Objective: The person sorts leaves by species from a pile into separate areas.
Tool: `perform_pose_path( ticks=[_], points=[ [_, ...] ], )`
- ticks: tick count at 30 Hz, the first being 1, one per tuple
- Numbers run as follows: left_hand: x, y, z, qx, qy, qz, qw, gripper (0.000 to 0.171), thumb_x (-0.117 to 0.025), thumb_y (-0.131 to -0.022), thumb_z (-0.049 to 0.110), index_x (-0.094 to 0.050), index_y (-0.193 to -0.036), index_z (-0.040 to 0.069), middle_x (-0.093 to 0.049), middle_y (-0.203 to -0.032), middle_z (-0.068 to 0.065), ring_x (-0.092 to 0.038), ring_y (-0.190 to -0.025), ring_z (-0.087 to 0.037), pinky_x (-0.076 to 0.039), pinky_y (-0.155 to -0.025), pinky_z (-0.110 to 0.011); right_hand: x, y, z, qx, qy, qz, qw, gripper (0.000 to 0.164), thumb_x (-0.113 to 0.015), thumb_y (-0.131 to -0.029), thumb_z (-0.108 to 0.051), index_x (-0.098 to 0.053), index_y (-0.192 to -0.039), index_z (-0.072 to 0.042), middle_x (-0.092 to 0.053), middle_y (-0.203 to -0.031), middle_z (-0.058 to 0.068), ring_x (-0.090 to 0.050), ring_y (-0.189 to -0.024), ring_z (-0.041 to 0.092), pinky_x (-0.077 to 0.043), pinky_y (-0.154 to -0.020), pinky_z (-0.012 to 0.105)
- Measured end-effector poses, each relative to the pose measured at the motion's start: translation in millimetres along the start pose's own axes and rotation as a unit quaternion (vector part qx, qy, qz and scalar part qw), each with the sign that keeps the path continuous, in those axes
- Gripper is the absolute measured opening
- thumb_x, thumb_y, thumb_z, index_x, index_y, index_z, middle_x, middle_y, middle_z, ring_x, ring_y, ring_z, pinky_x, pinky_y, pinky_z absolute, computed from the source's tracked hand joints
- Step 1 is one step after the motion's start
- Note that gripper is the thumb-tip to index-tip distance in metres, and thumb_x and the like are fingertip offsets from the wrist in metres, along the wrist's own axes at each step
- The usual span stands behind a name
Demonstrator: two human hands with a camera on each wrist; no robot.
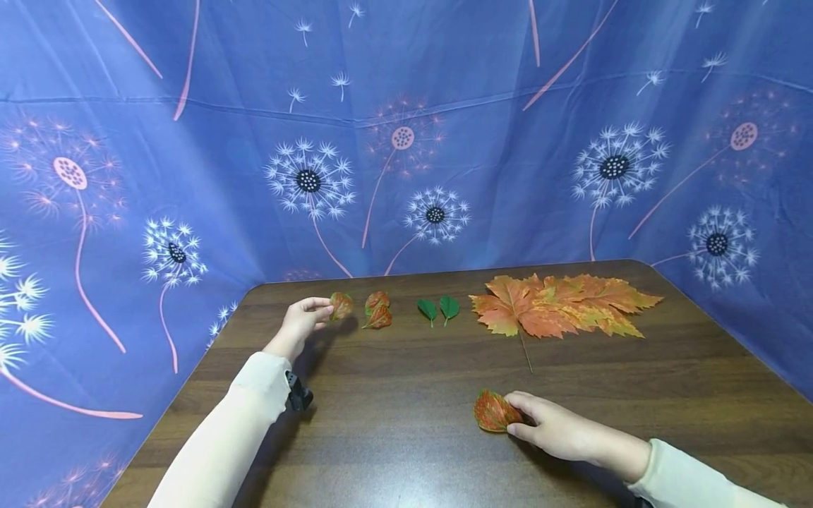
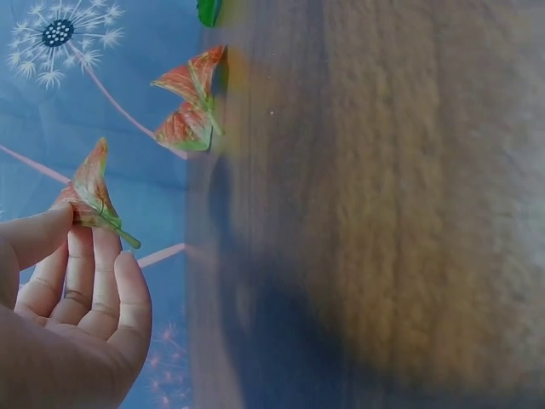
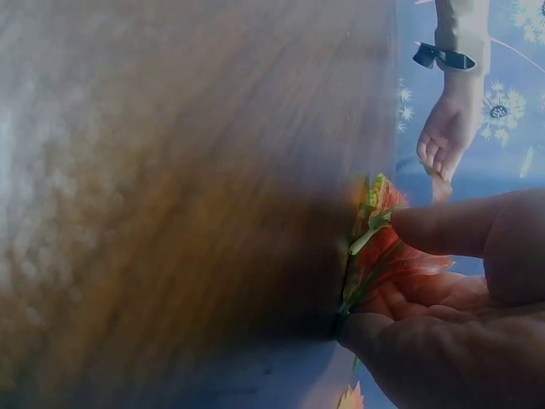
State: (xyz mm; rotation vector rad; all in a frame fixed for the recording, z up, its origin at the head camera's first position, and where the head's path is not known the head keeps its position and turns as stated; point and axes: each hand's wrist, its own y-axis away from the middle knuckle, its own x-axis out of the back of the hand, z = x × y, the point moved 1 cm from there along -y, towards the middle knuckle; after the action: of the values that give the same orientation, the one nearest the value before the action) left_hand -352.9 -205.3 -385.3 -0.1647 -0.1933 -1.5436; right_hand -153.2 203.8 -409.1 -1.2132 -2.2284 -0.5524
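At the far left of the table my left hand pinches a red-green artificial leaf between thumb and fingers; the left wrist view shows its short green stem. Just right of it lie two overlapping leaves of the same kind. Close to the table's near side, my right hand grips several stacked red-green leaves. In the right wrist view, thumb and fingers hold these leaves near their stems, low over the wood. How many are in the stack is hidden.
Two small green leaves lie side by side at the back middle of the brown wooden table. A row of large orange maple leaves overlaps at the back right, one stem pointing forward. A blue dandelion-print cloth hangs behind the table.
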Motion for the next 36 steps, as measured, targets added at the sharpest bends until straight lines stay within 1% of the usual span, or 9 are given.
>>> perform_pose_path(
  ticks=[8, 11, 14, 17, 19, 23, 26, 32, 36],
  points=[
    [-8.4, -6.5, -0.1, -0.002, 0.012, 0.012, 0.9999, 0.03, -0.063, -0.092, 0.003, -0.058, -0.118, -0.013, -0.061, -0.072, 0.011, -0.059, -0.066, -0.002, -0.055, -0.073, -0.025, -2, 1, 0, 0.005, 0.013, 0.007, 1.0, 0.027, -0.059, -0.096, -0.023, -0.057, -0.12, -0.011, -0.058, -0.125, 0.006, -0.051, -0.123, 0.04, -0.043, -0.095, 0.056],
    [-9.4, -9.9, -1.7, 0.005, 0.01, 0.022, 0.9997, 0.029, -0.064, -0.092, 0.003, -0.06, -0.116, -0.012, -0.061, -0.072, 0.011, -0.059, -0.067, -0.002, -0.055, -0.076, -0.027, -3, 1, 0, 0.009, 0.015, 0.007, 1.0, 0.026, -0.059, -0.096, -0.023, -0.057, -0.119, -0.011, -0.058, -0.124, 0.006, -0.052, -0.121, 0.036, -0.045, -0.095, 0.049],
    [-9.0, -13.4, -2.8, 0.007, 0.009, 0.029, 0.9995, 0.029, -0.064, -0.092, 0.004, -0.06, -0.116, -0.011, -0.061, -0.073, 0.012, -0.059, -0.068, -0.003, -0.054, -0.084, -0.035, -4, 2, 1, 0.007, 0.008, 0.005, 1.0, 0.027, -0.059, -0.096, -0.023, -0.057, -0.12, -0.01, -0.058, -0.126, 0.008, -0.051, -0.121, 0.035, -0.045, -0.095, 0.046],
    [-8.4, -16.6, -4.2, 0.015, 0.016, 0.036, 0.9991, 0.027, -0.063, -0.092, 0.004, -0.061, -0.115, -0.01, -0.061, -0.073, 0.012, -0.059, -0.068, -0.003, -0.051, -0.093, -0.043, -6, 2, 1, 0.004, -0.004, 0.001, 1.0, 0.029, -0.059, -0.096, -0.023, -0.057, -0.121, -0.009, -0.057, -0.128, 0.011, -0.05, -0.123, 0.038, -0.044, -0.095, 0.05],
    [-7.9, -18.2, -5.0, 0.021, 0.017, 0.038, 0.9989, 0.027, -0.063, -0.093, 0.004, -0.06, -0.116, -0.01, -0.061, -0.072, 0.012, -0.059, -0.067, -0.003, -0.051, -0.093, -0.043, -6, 2, 1, 0.003, -0.009, -0.001, 1.0, 0.029, -0.059, -0.096, -0.023, -0.057, -0.122, -0.009, -0.057, -0.127, 0.01, -0.05, -0.124, 0.04, -0.044, -0.095, 0.051],
    [-7.9, -21.3, -6.9, 0.027, 0.015, 0.04, 0.9987, 0.027, -0.062, -0.093, 0.002, -0.06, -0.116, -0.011, -0.062, -0.071, 0.01, -0.059, -0.065, -0.003, -0.054, -0.086, -0.038, -7, 2, 1, 0.0, -0.006, -0.003, 1.0, 0.029, -0.059, -0.096, -0.024, -0.057, -0.122, -0.01, -0.057, -0.127, 0.009, -0.05, -0.123, 0.039, -0.046, -0.094, 0.042],
    [-9.5, -24.7, -7.9, 0.031, 0.017, 0.036, 0.9987, 0.027, -0.062, -0.092, 0.001, -0.059, -0.116, -0.012, -0.062, -0.071, 0.008, -0.059, -0.064, -0.004, -0.055, -0.083, -0.036, -6, 3, 1, -0.003, -0.012, -0.005, 1.0, 0.03, -0.059, -0.096, -0.024, -0.056, -0.123, -0.009, -0.057, -0.128, 0.01, -0.049, -0.124, 0.04, -0.046, -0.094, 0.042],
    [-16.3, -32.2, -7.0, 0.058, 0.062, 0.025, 0.9961, 0.03, -0.062, -0.092, 0.001, -0.057, -0.119, -0.012, -0.063, -0.067, 0.008, -0.061, -0.061, -0.004, -0.057, -0.078, -0.028, -1, 1, 1, -0.005, -0.033, -0.01, 0.999, 0.032, -0.06, -0.096, -0.024, -0.055, -0.124, -0.007, -0.057, -0.126, 0.01, -0.05, -0.122, 0.039, -0.047, -0.091, 0.038],
    [-19.7, -37.3, -3.8, 0.068, 0.063, 0.031, 0.9953, 0.028, -0.062, -0.092, 0.001, -0.058, -0.118, -0.009, -0.063, -0.067, 0.008, -0.06, -0.061, -0.005, -0.056, -0.07, -0.023, 2, 2, -2, -0.009, -0.037, -0.007, 0.999, 0.038, -0.06, -0.097, -0.024, -0.053, -0.127, -0.003, -0.055, -0.131, 0.016, -0.047, -0.126, 0.044, -0.043, -0.097, 0.054]
  ],
)
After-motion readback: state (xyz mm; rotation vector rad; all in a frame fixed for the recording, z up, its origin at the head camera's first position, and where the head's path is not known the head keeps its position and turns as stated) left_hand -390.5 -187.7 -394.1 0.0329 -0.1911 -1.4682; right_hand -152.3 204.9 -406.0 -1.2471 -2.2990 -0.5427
